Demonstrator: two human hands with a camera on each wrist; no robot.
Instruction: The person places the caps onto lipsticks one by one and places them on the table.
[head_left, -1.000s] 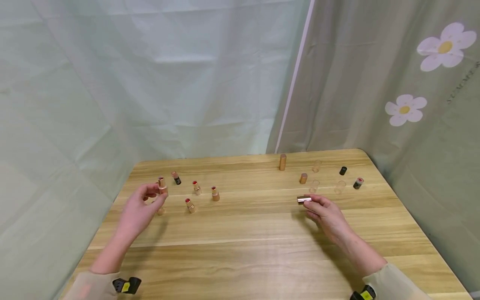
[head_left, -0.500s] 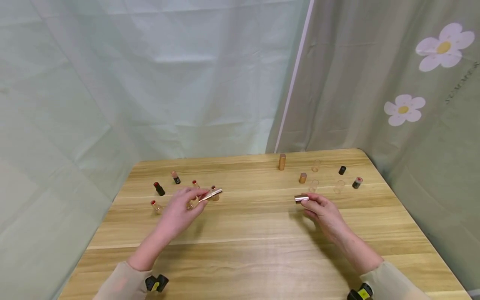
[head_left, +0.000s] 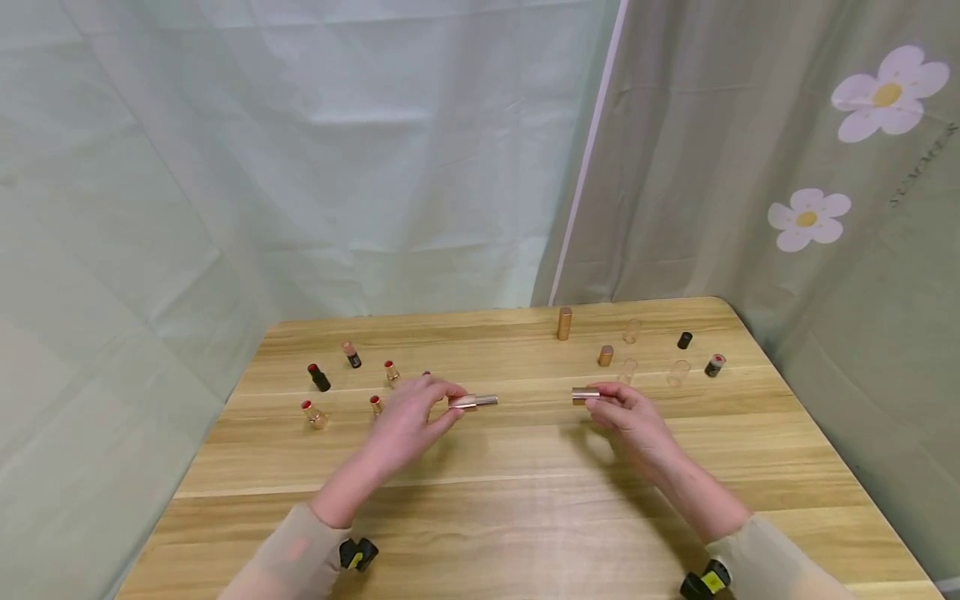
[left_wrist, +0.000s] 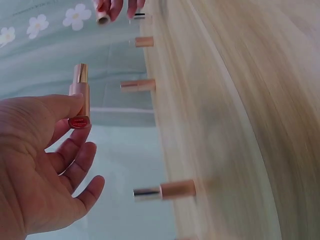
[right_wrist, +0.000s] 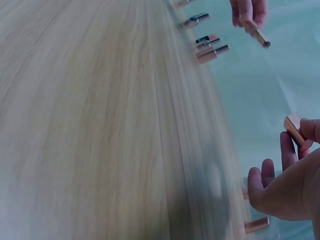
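Note:
In the head view my left hand [head_left: 411, 417] pinches an uncapped rose-gold lipstick [head_left: 474, 402] by its base, between thumb and fingers. The lipstick lies sideways above the table, its narrow metal end pointing right. The left wrist view shows the red label on the base of that lipstick [left_wrist: 84, 95]. Across a gap, my right hand [head_left: 633, 421] pinches a shiny rose-gold lipstick cap [head_left: 583, 395], also held level. The cap and the lipstick roughly line up, apart from each other. One standing lipstick is mostly hidden behind my left hand.
Several uncapped lipsticks stand at the left, among them a black one [head_left: 318, 377] and a gold one [head_left: 313, 415]. At the right are a tall copper cap [head_left: 565, 323], a short one [head_left: 605, 357], clear caps [head_left: 678, 372], a black cap [head_left: 685, 340] and a dark tube [head_left: 715, 365].
My left hand has carried the lipstick from the far left toward the middle, tipping it from upright to level. The right hand has shifted slightly left with the cap.

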